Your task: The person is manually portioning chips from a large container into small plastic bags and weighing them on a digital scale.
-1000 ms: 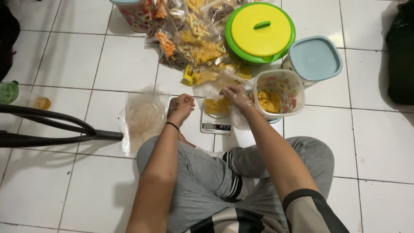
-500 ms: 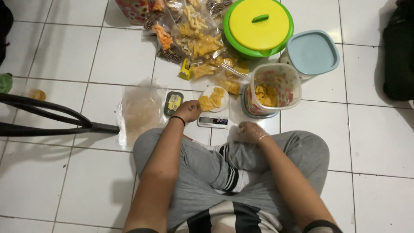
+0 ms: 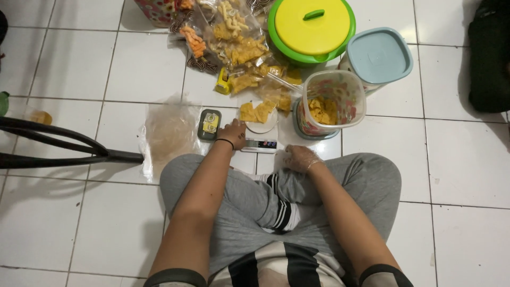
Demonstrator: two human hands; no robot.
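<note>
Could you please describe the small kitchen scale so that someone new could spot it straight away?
Start at the big yellow-lidded green pot and come down toward the seated person's knees. The scale sits by the left hand; alone there, it carries yellow chips on a round white platform.

Glossy white floor tiles (image 3: pixel 79 64), clear crinkled plastic bag (image 3: pixel 169 133), smooth yellow plastic lid (image 3: pixel 311 24), matt grey cloth trousers (image 3: pixel 366 186).

Probably a home: tiled floor (image 3: pixel 79 64), snack containers (image 3: pixel 329 103).

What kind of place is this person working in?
Probably a home floor used for portioning snacks: white floor tiles, a small kitchen scale holding chips, snack bags, and lidded plastic containers.
</note>
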